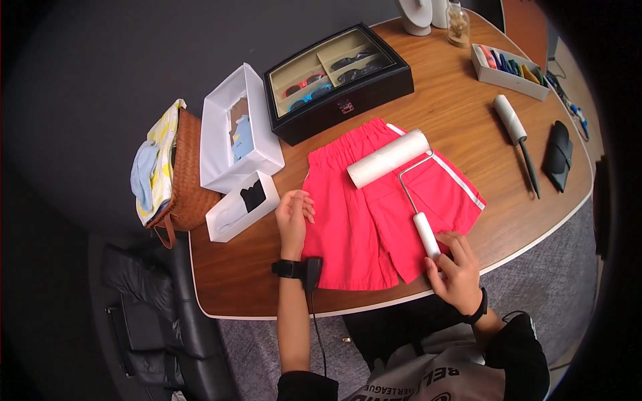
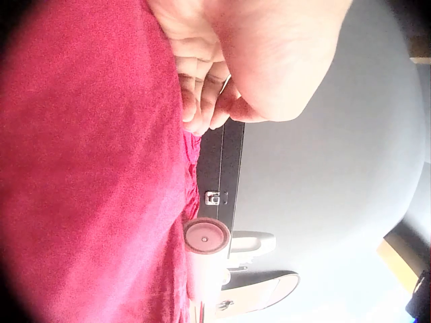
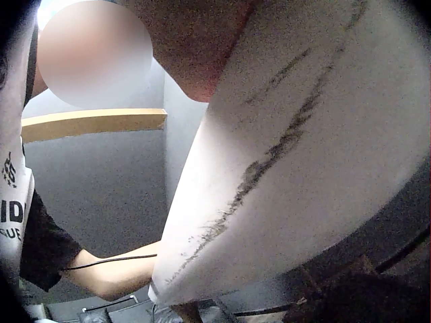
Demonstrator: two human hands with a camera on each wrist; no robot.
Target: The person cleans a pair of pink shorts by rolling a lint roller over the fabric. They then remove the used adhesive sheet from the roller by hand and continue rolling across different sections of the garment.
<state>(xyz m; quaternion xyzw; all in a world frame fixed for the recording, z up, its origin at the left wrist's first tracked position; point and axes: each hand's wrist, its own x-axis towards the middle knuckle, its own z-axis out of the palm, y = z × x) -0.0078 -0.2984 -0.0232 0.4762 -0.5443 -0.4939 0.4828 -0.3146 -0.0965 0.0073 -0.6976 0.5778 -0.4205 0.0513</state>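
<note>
Right hand (image 1: pixel 458 273) part-closed, thumb and fingers pinching the near end of the white handle (image 1: pixel 426 236) of the large lint roller (image 1: pixel 389 158). Roller tube sits ahead and left of that hand, over the upper part of the pink shorts (image 1: pixel 361 227); handle angles back over the lower hem. Left hand (image 1: pixel 293 212) half-open, fingers loosely curled at the shorts' left edge, gripping nothing; roller tube ahead-right of it.

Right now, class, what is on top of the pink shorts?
On the pink shorts is a white roller; the part of them directly beneath it is covered and cannot be seen.
</note>
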